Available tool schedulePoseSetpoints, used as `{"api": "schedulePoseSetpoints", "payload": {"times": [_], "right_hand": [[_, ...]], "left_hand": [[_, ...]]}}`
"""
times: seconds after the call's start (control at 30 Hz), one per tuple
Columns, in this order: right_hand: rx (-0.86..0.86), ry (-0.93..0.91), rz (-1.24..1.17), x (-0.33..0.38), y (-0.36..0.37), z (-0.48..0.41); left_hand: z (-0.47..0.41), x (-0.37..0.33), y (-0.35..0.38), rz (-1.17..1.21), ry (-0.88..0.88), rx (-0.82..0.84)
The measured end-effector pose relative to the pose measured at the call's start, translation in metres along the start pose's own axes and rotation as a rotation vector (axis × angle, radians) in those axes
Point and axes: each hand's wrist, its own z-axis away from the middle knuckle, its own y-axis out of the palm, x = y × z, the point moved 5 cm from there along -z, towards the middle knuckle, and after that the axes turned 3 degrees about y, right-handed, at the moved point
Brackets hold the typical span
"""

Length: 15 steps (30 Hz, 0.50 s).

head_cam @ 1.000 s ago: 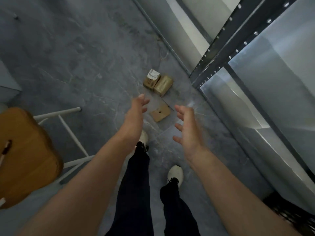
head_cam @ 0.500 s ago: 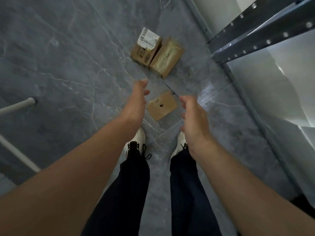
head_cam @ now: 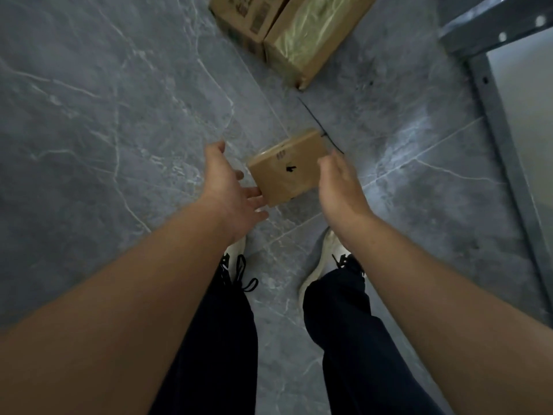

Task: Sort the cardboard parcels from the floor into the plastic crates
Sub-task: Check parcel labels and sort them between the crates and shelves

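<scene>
A small flat cardboard parcel point(head_cam: 287, 167) with a black mark on top lies on the grey marble floor just ahead of my feet. My left hand point(head_cam: 230, 187) is spread at its left side, with straight fingertips touching the near left corner. At the parcel's right edge is my right hand point(head_cam: 341, 187), back up, its fingers reaching along that side; their tips are hidden. Two larger parcels lie side by side at the top edge: a printed one point(head_cam: 251, 16) and a tape-wrapped one point(head_cam: 314, 34). No crate is in view.
A grey metal rack frame point(head_cam: 502, 121) runs down the right side. My white shoes point(head_cam: 235, 250) stand close behind the small parcel. A thin dark line point(head_cam: 317, 124) crosses the floor beyond it.
I have bent lower and the view has closed in on the floor. Both hands have dropped from above the small parcel to its left and right sides and now touch it.
</scene>
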Motion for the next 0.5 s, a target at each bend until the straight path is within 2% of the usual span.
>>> {"api": "schedulePoseSetpoints", "payload": {"times": [0.23,0.5], "right_hand": [[-0.012,-0.028,-0.032,0.004,-0.021,0.043],[-0.151,-0.114,-0.186,0.031,-0.054,0.110]], "left_hand": [[0.033,0.007,0.000,-0.091,0.080,-0.011],[0.114,-0.007,0.017,-0.133,0.260,-0.014]]}}
